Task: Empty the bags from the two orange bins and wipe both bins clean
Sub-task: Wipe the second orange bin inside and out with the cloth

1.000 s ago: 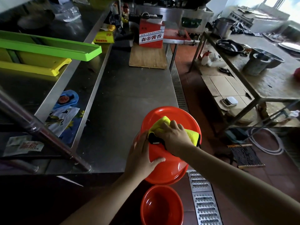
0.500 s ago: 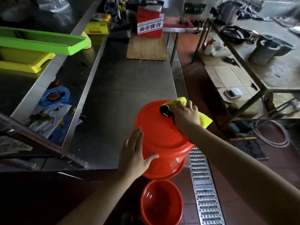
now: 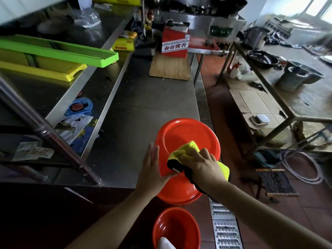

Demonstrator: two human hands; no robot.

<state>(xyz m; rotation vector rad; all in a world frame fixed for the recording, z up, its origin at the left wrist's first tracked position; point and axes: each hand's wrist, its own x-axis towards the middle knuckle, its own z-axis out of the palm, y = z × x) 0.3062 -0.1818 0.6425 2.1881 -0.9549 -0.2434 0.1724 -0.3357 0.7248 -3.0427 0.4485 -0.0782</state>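
An orange bin (image 3: 186, 141) lies upside down at the near edge of the steel worktop (image 3: 143, 108), its rim overhanging the edge. The right hand (image 3: 203, 168) presses a yellow cloth (image 3: 186, 150) onto the bin's upturned base, its grip curled round the cloth. The left hand (image 3: 152, 169) lies flat against the bin's left side, fingers straight, holding nothing. A second orange bin (image 3: 179, 229) stands upright on the floor just below the first, something white at its near rim.
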